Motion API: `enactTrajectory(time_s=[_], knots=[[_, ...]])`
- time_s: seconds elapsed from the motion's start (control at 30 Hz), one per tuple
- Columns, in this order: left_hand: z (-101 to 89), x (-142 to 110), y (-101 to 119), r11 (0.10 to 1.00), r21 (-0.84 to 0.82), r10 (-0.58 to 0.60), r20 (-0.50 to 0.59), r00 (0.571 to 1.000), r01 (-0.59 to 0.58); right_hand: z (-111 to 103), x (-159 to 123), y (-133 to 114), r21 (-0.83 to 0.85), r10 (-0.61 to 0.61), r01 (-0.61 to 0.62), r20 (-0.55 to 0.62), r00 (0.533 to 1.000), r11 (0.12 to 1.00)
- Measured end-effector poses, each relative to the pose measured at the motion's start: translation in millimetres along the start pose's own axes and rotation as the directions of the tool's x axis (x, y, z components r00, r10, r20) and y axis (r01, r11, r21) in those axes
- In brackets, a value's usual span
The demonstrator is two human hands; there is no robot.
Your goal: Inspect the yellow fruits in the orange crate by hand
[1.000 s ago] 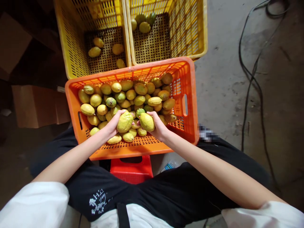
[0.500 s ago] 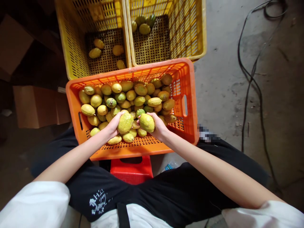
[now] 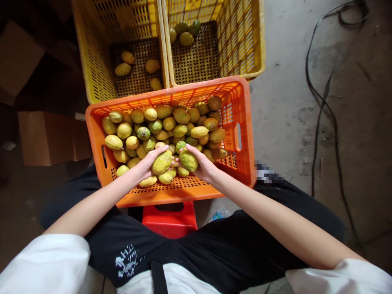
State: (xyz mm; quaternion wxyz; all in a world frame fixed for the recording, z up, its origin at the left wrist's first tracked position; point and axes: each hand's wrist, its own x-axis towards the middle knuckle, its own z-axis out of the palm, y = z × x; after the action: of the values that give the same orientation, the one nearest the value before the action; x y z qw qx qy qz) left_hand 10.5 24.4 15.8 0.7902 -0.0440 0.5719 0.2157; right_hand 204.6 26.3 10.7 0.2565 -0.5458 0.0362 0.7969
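My left hand (image 3: 148, 164) is closed round a yellow-green lemon (image 3: 162, 162), its thumb along the top. In my right hand (image 3: 203, 164) is a greener lemon (image 3: 188, 160), also gripped with the thumb over it. The two fruits are held side by side, a small gap apart, above the front half of an orange plastic crate (image 3: 171, 197). Many loose lemons (image 3: 181, 116), yellow to green, some with brown marks, cover the crate's floor below and beyond my hands. The fingers under each fruit are partly hidden.
Behind the orange crate stand a left yellow crate (image 3: 92, 61) and a right yellow crate (image 3: 241, 45), each with several fruits inside. A red stool (image 3: 170, 220) sits between my legs, near a plastic bottle (image 3: 221, 214). Cardboard (image 3: 55, 139) lies left; black cables (image 3: 324, 102) cross the floor right.
Both lemons have turned in my hands, the right one now showing a greener side. My thumbs have shifted over the fruits. The crates and other fruits stay as they were.
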Motion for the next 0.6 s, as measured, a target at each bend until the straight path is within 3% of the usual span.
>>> enactTrajectory(time_s=[0.17, 0.37, 0.6], knots=[[-3.8, 4.2, -2.2, 0.998, -0.026, 0.048, -0.013, 0.999, -0.048, -2.2, 2.3, 2.9, 0.018, 0.010, -0.011, 0.034, 0.999, 1.000], [-4.2, 6.5, 1.7, 0.994, -0.094, 0.043, -0.062, 0.997, -0.049, -6.2, 7.0, 3.8, 0.063, -0.017, 0.020, -0.037, 0.999, 0.998], [-3.4, 7.5, 3.3, 0.990, -0.133, 0.042, -0.091, 0.995, -0.054, -3.3, 3.7, -0.6, 0.130, 0.087, -0.076, -0.081, 0.993, 0.989]])
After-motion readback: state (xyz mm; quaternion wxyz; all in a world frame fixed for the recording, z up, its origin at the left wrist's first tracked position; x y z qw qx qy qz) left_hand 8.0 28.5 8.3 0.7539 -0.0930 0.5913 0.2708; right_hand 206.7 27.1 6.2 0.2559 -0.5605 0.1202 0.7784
